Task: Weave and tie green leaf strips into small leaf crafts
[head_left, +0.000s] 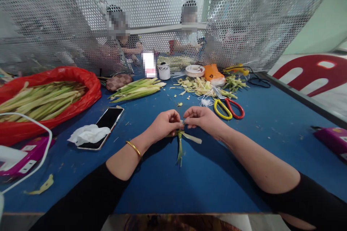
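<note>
Free: table (282,126), between scissors (225,99) and purple box (330,138). Obstacles: scissors, just beyond right hand (202,118); leaf scraps (196,86), at their tips; phone (110,117) partly under tissue (88,135), left; red bag (93,88), far left.

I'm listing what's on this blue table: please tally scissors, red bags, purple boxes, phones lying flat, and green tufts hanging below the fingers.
Scissors: 1
Red bag: 1
Purple boxes: 2
Phone lying flat: 1
Green tuft: 1
Total: 6

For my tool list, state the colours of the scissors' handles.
The scissors have one yellow handle and one red handle, best seen in the head view.
</note>
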Demonstrator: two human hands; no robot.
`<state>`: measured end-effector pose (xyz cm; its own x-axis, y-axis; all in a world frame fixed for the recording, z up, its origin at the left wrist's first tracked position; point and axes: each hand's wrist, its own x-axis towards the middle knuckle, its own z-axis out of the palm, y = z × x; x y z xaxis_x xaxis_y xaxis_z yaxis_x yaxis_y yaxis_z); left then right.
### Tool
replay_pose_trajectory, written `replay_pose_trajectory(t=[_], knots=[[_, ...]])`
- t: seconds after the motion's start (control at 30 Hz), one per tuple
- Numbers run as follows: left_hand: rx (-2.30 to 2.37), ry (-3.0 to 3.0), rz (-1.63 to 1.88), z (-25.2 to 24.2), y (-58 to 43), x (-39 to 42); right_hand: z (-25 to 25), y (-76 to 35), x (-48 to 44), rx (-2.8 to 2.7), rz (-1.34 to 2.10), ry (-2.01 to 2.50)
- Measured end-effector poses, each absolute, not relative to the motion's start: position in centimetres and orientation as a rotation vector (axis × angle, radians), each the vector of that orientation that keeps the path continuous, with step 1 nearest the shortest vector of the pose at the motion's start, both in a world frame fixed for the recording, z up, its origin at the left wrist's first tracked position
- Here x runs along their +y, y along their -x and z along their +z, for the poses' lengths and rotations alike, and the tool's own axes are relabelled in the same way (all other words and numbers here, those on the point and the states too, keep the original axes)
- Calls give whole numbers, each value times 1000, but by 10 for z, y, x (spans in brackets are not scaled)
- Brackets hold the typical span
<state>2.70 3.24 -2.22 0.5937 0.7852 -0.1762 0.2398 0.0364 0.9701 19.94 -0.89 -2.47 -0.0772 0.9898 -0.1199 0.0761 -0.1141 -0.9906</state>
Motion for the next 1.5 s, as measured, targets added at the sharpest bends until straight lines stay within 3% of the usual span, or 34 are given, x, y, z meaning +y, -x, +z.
replay_pose_trajectory(t=[0.17,1.27,1.5], knots=[[969,-1530,401,-17,-27,30,-24,-199,-9,-1330,1311,1251],[995,-1412,456,-23,-28,35,-25,-201,-9,-1401,1131,1379],[987,-1426,479,-24,-27,35,-13,-206,-12,-1409,1321,1425]])
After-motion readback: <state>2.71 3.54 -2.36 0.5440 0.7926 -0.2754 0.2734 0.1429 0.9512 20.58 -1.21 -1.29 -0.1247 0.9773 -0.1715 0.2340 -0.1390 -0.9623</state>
